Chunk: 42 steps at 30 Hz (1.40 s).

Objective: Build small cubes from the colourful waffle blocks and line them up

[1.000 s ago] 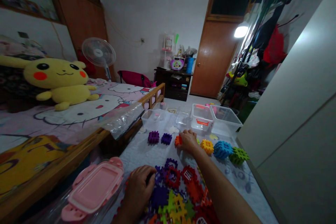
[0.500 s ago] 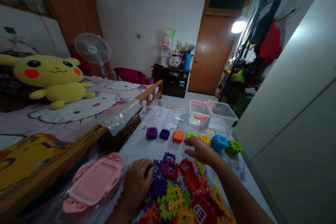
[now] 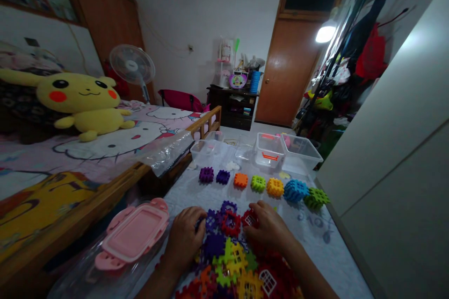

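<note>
The right hand (image 3: 267,230) is curving its grip over a red waffle block (image 3: 250,219) at the edge of the pile (image 3: 226,261) on the cloth (image 3: 189,191); whether it is pinching, I cannot tell. The left hand (image 3: 184,238) is lying curled against the pile. These blocks should handle light and stiff, easiest taken by their lattice edges.

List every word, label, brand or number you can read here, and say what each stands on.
Nothing can be read for certain. The blue lettering on the pale quilted cover is too blurred to quote. The badge on the hub of the standing fan is too small to read.
</note>
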Each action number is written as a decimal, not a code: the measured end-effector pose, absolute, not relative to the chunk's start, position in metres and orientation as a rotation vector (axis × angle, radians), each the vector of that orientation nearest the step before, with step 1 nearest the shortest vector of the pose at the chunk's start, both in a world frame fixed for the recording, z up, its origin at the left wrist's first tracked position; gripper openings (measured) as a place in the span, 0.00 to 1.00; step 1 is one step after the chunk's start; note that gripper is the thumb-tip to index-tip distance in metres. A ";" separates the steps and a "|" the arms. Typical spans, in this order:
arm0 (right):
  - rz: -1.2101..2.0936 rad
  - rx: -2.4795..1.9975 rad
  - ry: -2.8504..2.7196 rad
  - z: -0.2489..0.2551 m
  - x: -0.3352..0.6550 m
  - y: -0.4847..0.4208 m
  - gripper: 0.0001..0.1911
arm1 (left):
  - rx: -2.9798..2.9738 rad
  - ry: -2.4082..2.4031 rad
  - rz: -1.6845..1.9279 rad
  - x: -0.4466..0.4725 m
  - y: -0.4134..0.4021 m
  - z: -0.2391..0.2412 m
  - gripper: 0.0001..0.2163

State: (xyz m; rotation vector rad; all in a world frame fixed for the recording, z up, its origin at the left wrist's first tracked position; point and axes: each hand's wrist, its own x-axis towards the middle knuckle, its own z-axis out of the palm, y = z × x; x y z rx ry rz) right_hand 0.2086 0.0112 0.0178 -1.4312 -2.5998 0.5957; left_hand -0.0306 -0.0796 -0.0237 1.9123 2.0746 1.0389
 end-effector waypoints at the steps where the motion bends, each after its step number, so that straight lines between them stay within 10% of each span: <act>1: 0.561 -1.440 -2.582 0.014 0.207 0.010 0.23 | 1.909 2.077 1.032 -0.030 -0.080 -0.023 0.07; 16: 0.676 -1.332 -2.285 0.001 0.210 0.026 0.03 | 1.831 2.052 1.031 -0.032 -0.077 -0.021 0.07; 42: 0.569 -1.295 -2.392 -0.010 0.230 0.031 0.26 | 1.846 2.063 1.030 -0.032 -0.079 -0.019 0.07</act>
